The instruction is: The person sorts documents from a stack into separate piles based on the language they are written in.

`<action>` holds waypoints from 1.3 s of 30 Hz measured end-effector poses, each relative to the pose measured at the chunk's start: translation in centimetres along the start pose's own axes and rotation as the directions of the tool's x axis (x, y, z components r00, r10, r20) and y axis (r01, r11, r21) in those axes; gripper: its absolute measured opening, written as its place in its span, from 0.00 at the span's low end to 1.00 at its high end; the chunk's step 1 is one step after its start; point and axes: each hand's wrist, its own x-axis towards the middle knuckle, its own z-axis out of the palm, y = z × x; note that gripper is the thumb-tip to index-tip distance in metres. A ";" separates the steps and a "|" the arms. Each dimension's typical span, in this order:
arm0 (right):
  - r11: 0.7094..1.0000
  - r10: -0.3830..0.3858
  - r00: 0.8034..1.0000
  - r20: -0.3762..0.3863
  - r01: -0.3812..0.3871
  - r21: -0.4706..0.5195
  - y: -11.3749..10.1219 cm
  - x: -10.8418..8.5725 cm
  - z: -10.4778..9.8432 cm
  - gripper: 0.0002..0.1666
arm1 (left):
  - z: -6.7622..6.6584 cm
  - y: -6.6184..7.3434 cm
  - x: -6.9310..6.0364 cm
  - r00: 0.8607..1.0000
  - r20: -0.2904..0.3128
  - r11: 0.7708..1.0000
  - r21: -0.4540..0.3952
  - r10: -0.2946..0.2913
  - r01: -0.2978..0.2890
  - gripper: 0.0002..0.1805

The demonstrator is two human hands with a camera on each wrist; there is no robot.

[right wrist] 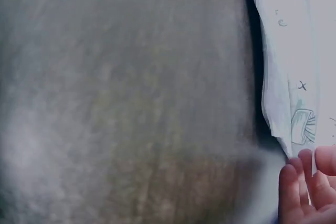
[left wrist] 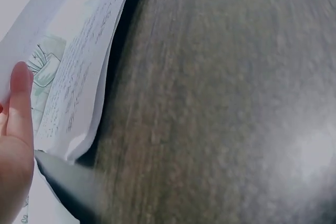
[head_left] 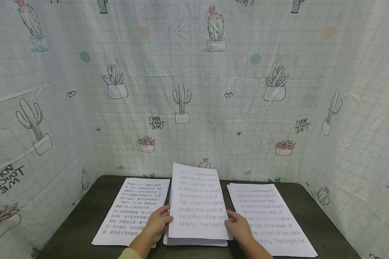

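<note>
In the head view, a white sheet printed with large English text (head_left: 197, 201) is raised at the middle of the table, perhaps with others behind it. My left hand (head_left: 157, 223) pinches its left edge low down, while my right hand (head_left: 239, 226) pinches the right edge. Below it, more white paper (head_left: 194, 242) shows at the bottom. The left wrist view has the fingers of the left hand (left wrist: 18, 129) against the paper, partly cut off. In the right wrist view, the right hand's thumb and fingers (right wrist: 302, 187) meet at the sheet's edge.
A stack of sheets with Chinese text (head_left: 133, 208) lies on the left. On the right lies a stack with English text (head_left: 265, 216). Both rest on a dark wooden table (head_left: 74, 219). A cactus-print curtain (head_left: 194, 136) encloses the back and sides.
</note>
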 end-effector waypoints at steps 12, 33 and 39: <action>0.979 0.032 0.997 0.069 -0.045 0.197 -0.1 0.3 -2.3 0.33 | 1.2 0.3 0.2 0.998 0.032 0.997 -0.062 0.056 -0.054 0.39; 0.984 0.108 0.993 0.056 -0.115 0.139 2.0 0.1 -8.1 0.33 | 6.9 0.4 0.8 0.989 0.129 0.996 -0.059 0.068 -0.061 0.40; 0.986 0.116 0.993 0.035 -0.119 0.120 2.9 0.3 -9.7 0.33 | 8.7 0.2 1.3 0.985 0.157 0.997 -0.056 0.067 -0.058 0.39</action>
